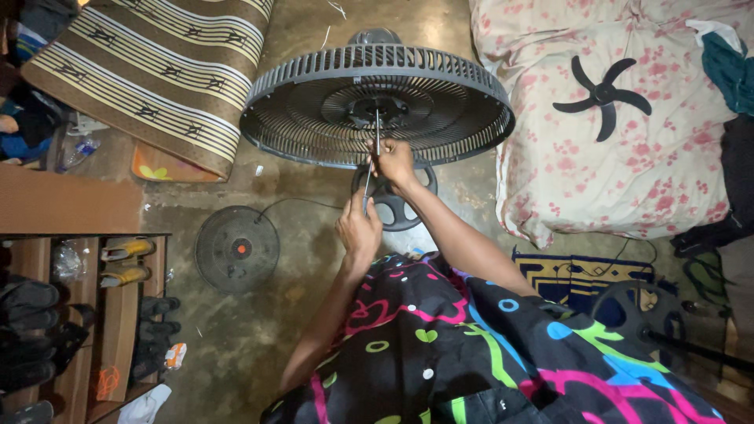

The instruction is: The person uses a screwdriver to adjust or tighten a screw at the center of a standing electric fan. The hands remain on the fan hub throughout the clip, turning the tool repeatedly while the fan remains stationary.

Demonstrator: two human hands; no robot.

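A bed point(628, 157) with a pink-flowered cover carries a black fan blade point(603, 95) at the right. A striped brown mat point(157, 71) lies on the concrete floor point(251, 330) at the upper left, above a wooden shoe rack point(118, 314). The grey rear fan guard point(377, 106) stands at centre, over its round base. A flat grey disc point(236, 249) lies on the floor to its left. The right hand point(393, 163) is clamped on a screwdriver point(375, 149) aimed at the guard's hub; the left hand point(359, 230) is closed on its lower end.
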